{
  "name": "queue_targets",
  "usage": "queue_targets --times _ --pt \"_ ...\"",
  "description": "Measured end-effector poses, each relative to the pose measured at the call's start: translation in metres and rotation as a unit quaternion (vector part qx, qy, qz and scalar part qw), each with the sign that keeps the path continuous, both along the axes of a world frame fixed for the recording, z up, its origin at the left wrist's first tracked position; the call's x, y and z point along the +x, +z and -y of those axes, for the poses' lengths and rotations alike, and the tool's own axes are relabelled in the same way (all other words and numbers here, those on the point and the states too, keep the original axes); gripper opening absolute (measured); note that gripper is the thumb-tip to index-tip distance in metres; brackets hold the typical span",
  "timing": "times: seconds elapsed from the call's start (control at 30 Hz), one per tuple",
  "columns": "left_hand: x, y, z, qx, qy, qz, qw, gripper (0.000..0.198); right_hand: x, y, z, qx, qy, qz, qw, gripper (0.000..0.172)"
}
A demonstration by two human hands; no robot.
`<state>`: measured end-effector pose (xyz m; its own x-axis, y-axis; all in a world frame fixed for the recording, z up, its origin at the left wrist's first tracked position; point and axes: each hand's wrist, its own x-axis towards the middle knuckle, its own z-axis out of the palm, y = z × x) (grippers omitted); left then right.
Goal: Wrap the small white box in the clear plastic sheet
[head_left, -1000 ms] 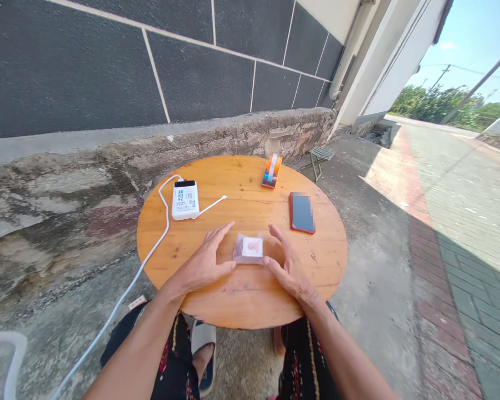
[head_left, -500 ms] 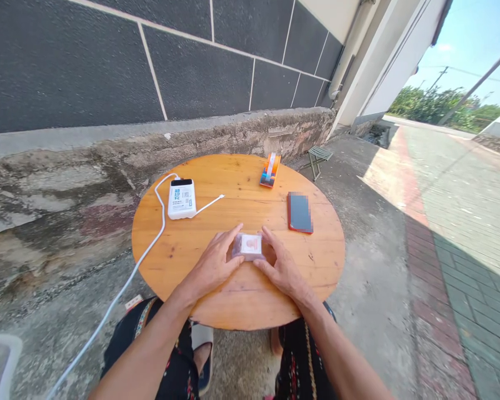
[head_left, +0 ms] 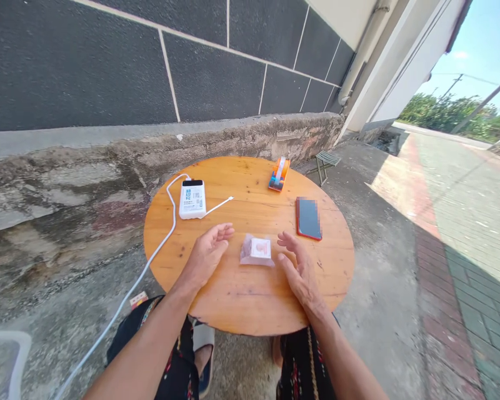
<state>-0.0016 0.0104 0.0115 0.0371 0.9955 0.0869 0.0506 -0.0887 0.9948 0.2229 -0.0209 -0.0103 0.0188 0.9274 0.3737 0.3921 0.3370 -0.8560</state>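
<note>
A small clear plastic packet (head_left: 246, 256) with a white picture label (head_left: 260, 248) on it lies flat on the round wooden table (head_left: 250, 305). My left hand (head_left: 210, 249) is to its left, apart from it, with the fingers stretched forward and nothing held. On the packet's other side my right hand (head_left: 296, 264) is likewise off it, thumb and fingers spread and empty. What the packet contains is too unclear to name.
A white power bank (head_left: 192, 203) with a white cable (head_left: 158, 248) stands at the table's left. An orange tape dispenser (head_left: 279, 175) sits at the back, and a red-edged phone (head_left: 309, 218) lies right. A folding stool (head_left: 325, 162) is beyond the table, near the wall (head_left: 216, 78).
Both hands have let go of the packet and drawn apart, one to each side. The packet stays on the table. The whole view has shifted slightly.
</note>
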Motion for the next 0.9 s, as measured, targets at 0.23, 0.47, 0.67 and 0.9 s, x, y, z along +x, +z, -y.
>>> queue_targets --times 0.23,0.47,0.67,0.9 --pt "-0.001 0.004 0.003 -0.005 0.014 -0.003 1.000 0.035 -0.001 -0.004 -0.002 -0.014 0.004 0.015 1.000 0.044" --pt "0.009 0.002 0.009 0.031 -0.037 -0.068 0.997 0.035 -0.001 -0.005 -0.001 -0.005 0.111 0.086 0.990 0.068" --pt "0.017 0.000 0.009 0.039 -0.048 -0.116 0.991 0.037 0.001 -0.005 -0.002 0.007 0.130 0.121 0.984 0.073" --pt "0.016 0.004 0.009 0.028 -0.041 -0.130 0.990 0.036 0.001 0.003 0.005 -0.017 0.113 0.054 0.992 0.056"
